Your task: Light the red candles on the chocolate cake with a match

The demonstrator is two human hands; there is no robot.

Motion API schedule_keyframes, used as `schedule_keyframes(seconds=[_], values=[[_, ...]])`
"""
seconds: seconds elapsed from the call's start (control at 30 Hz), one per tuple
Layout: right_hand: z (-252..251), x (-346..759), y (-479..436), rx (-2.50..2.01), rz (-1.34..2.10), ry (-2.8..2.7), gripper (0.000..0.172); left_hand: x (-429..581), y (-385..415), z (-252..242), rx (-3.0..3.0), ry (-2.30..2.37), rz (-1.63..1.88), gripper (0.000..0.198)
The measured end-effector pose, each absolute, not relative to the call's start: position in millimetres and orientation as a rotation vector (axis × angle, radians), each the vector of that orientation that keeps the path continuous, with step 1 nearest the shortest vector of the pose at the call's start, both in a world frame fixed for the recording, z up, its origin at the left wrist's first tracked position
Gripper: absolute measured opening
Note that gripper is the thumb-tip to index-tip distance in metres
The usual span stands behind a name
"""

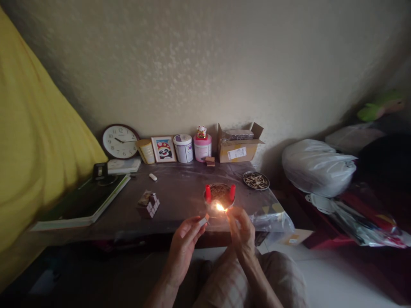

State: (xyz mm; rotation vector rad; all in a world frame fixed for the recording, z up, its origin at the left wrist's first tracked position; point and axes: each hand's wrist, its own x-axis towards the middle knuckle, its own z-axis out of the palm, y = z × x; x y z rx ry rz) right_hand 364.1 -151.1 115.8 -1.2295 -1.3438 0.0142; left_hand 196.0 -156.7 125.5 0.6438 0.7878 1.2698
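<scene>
Red candles (232,193) upright, left hand (185,236) clasping a small box (202,222), right hand (243,229) pinching a lit match (225,209)

Match (226,210) at five o'clock was mostly hidden by right hand (243,229). Yellow cloth (38,141) at nine o'clock was cut off by left edge. Print on carton label (236,153) could not be read.

Clear plastic (272,219) covers the table (180,182) mid-frame; a framed picture (164,149), white tin (183,149), pink tin (203,150) and open carton (251,153) stand along its back; a green book (81,201) lies at left, a puzzle cube (151,208) nearer centre; right of centre sit a bowl (221,185) and a dish of matches (249,185).
</scene>
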Motion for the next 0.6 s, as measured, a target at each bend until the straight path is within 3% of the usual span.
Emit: schedule_keyframes(seconds=[0.6], values=[[122.5, 364.1, -144.9, -1.232, -0.070, -1.389, 0.012, 182.6, -156.0, 124.1, 0.683, 0.843, 1.294, 0.024]])
